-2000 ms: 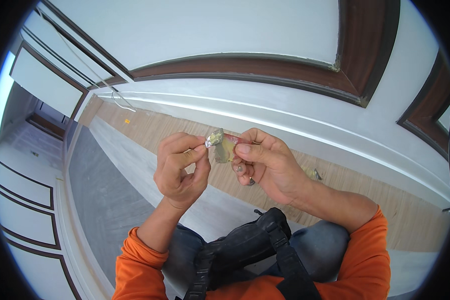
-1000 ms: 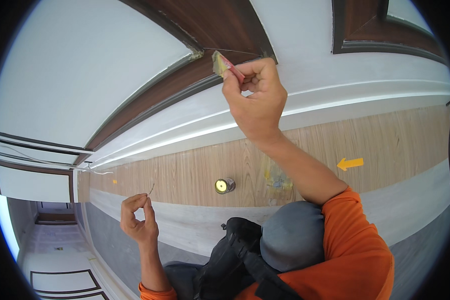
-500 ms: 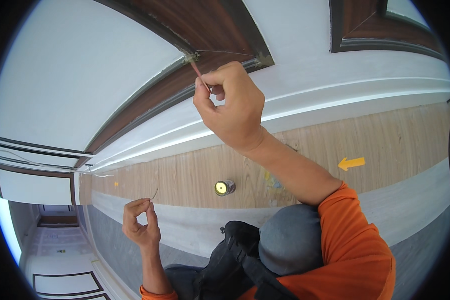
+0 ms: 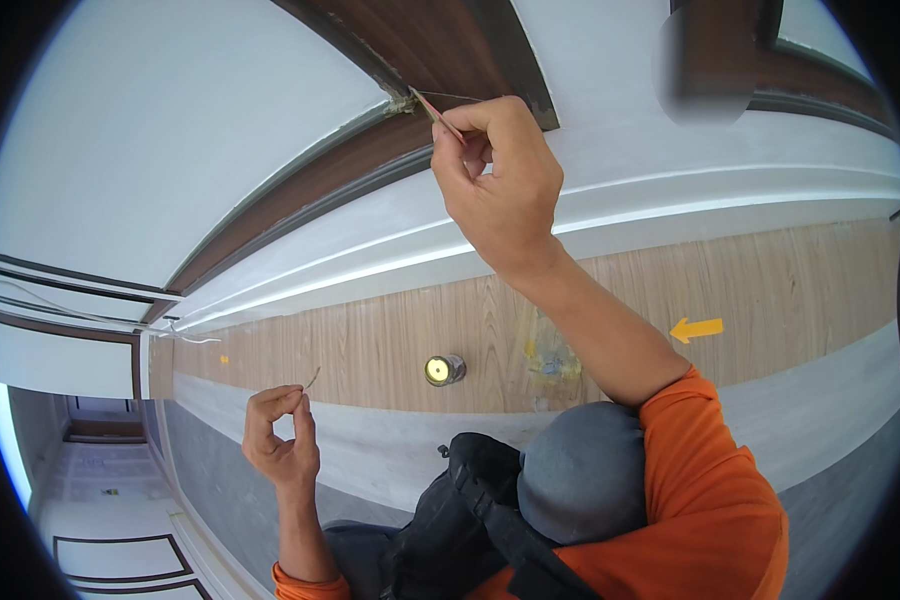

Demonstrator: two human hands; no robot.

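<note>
Far left: white panels (image 4: 60, 347) with dark trim; a pale cable (image 4: 90, 307) runs across nearby and ends in a loop by the wood-look floor strip (image 4: 370, 345). A small yellow mark (image 4: 224, 359) lies on that strip.

Left hand (image 4: 282, 440): raised over the floor, thumb and forefinger bent into a ring, their tips pinching a thin, slightly curved sliver (image 4: 313, 378); material too small to tell.

Centre: moulding (image 4: 300, 200), brown with dark edges, frames a large white panel (image 4: 190, 130). At its inner corner sits a lump of olive-grey paste (image 4: 400, 104). A small reddish card (image 4: 440, 117), seen nearly edge-on, slants up to this corner, upper end right beside the paste; contact cannot be told.

Right hand (image 4: 505, 185): below the corner, thumb and forefinger pinching the card's lower end, remaining fingers curled in.

Below, on the wood-look strip: a short can-like cylinder (image 4: 442, 371) with bright yellow end face, well apart from both hands; right of it, a clear, smeared plastic sheet (image 4: 552, 360), partly behind the right forearm. Further right: a yellow arrow marker (image 4: 697, 329), pointing left.
</note>
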